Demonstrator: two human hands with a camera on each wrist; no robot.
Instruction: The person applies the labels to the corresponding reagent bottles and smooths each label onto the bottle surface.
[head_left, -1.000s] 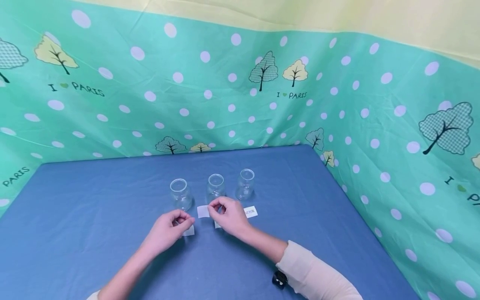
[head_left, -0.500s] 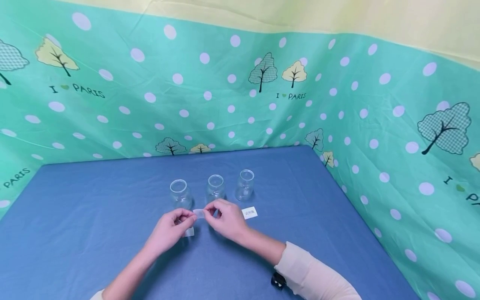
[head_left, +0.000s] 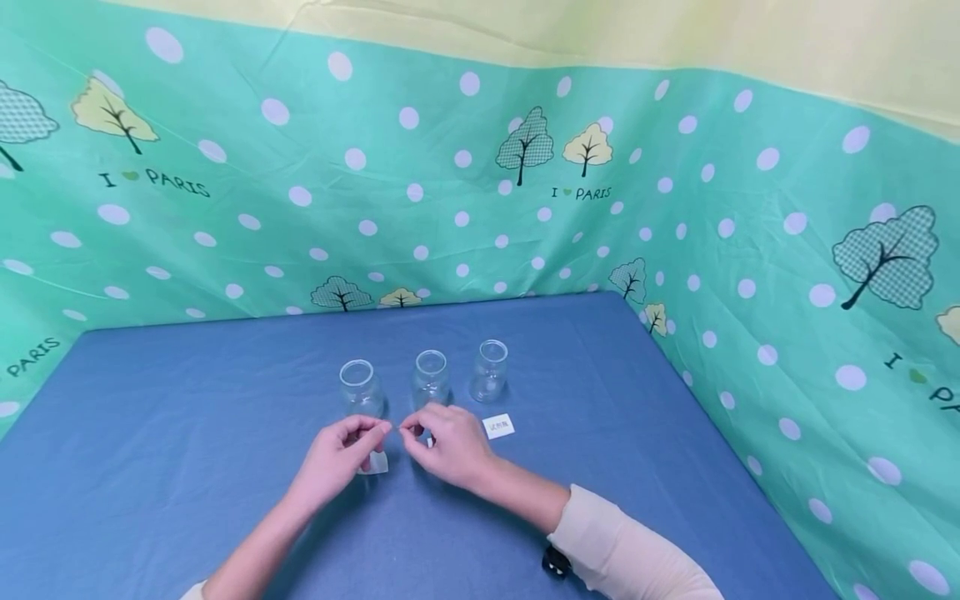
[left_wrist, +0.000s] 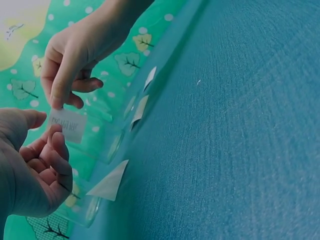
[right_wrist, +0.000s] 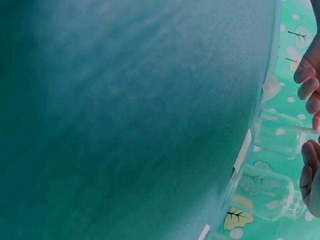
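Note:
My left hand (head_left: 337, 454) and right hand (head_left: 450, 446) meet fingertip to fingertip in front of the jars, raised over the table. Between them is a small white paper label (left_wrist: 67, 125) with printed characters, seen edge-on from the head. In the left wrist view, the right thumb and fingers pinch its upper edge, and the left thumb and index finger hold its lower left corner. Behind the hands stand three clear glass jars: a left jar (head_left: 362, 385), a middle jar (head_left: 431, 375) and a right jar (head_left: 490, 371).
On the blue tablecloth (head_left: 187, 417) lie a printed label (head_left: 498, 426) before the right jar, a bent label (head_left: 377, 463) partly behind the left hand, and another label (left_wrist: 139, 112), mostly hidden by the right hand from the head. Green dotted curtains (head_left: 420, 167) enclose the table.
The right hand has moved slightly left, toward the left fingertips. The label between the hands has turned from a visible face to edge-on in the head view.

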